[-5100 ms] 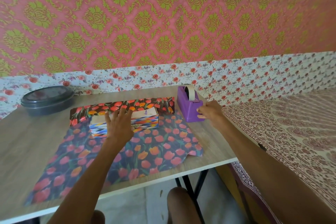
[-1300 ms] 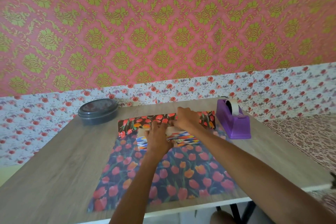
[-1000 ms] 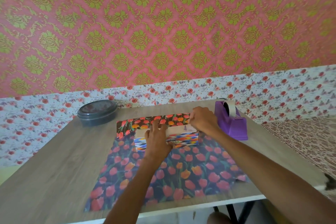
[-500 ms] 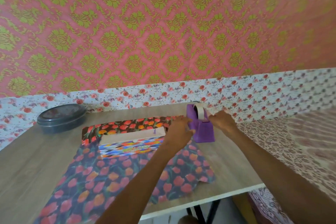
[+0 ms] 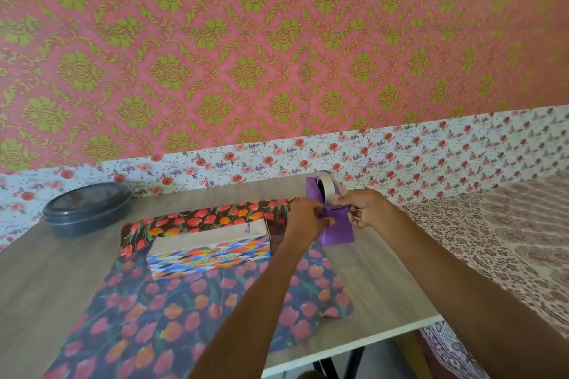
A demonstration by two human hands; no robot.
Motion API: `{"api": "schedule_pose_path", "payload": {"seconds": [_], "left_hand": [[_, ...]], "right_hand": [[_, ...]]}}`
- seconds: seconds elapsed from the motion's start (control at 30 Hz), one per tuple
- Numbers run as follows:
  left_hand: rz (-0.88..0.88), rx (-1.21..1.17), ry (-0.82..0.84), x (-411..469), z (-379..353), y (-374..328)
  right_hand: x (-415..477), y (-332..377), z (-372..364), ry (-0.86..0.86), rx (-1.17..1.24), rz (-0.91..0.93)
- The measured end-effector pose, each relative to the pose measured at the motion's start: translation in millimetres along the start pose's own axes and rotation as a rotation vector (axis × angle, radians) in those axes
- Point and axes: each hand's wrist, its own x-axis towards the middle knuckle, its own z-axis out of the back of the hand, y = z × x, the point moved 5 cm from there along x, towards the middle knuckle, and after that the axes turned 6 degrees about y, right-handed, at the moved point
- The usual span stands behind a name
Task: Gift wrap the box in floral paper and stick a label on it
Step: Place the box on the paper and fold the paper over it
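A long box [image 5: 209,248] with a bright zigzag pattern lies on a sheet of dark floral paper [image 5: 172,311] spread over the wooden table [image 5: 46,280]. The paper's far edge stands folded up behind the box. Right of the box is a purple tape dispenser [image 5: 334,221] with a pale roll. My left hand [image 5: 308,221] rests against the dispenser's left side. My right hand [image 5: 366,208] pinches at the tape end near the dispenser's front. Neither hand touches the box.
A dark round lidded container [image 5: 87,208] sits at the table's far left by the wall. A bed with a patterned cover [image 5: 498,243] adjoins the table on the right. The table's front edge [image 5: 354,348] runs close below my arms.
Both hands left the box and the folded paper edge and moved right to the tape dispenser. The view has swung slightly to the right.
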Motion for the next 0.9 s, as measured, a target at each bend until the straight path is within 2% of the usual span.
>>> {"api": "schedule_pose_path", "payload": {"seconds": [0.13,0.43,0.5,0.6,0.67,0.8,0.9], "left_hand": [[0.002,-0.019,-0.024,-1,-1,3],[0.011,-0.043,-0.022,-4,-4,3],[0.018,-0.043,-0.008,-4,-4,3],[0.021,-0.010,-0.001,-5,-3,0],[0.031,0.007,0.005,-5,-4,0],[0.032,0.005,0.019,-8,-2,1],[0.039,-0.081,0.031,-18,9,0]], "right_hand": [[-22,6,0,0.057,0.173,0.094],[-33,-29,2,-0.083,-0.066,0.213],[-26,-27,7,-0.205,-0.249,0.314],[-25,-21,9,-0.388,-0.715,0.467],[-23,-27,9,-0.419,-0.901,0.514],[-32,-36,20,-0.356,-0.853,0.650],[-47,-30,13,-0.269,-0.752,0.742]]}}
